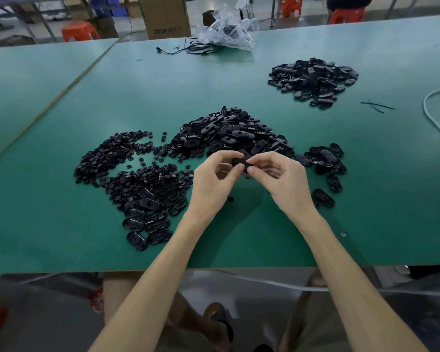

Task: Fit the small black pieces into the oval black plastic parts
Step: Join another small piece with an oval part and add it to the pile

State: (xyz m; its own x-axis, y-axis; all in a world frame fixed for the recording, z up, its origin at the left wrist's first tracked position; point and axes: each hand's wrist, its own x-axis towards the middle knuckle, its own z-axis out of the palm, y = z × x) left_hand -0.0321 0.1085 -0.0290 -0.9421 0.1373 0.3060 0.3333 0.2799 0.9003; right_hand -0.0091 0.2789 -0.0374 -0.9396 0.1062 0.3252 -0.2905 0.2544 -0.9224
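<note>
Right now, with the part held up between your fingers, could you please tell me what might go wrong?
The oval part is only pinched by the fingertips of the left hand and right hand; it could slip into the big pile just beyond. The ovals near the front edge of the table lie close to the left forearm and might get swept off.

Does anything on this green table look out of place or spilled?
One small piece lies alone, apart from its heap, beneath the oval part that the left hand and right hand pinch. Loose black ties lie far right.
</note>
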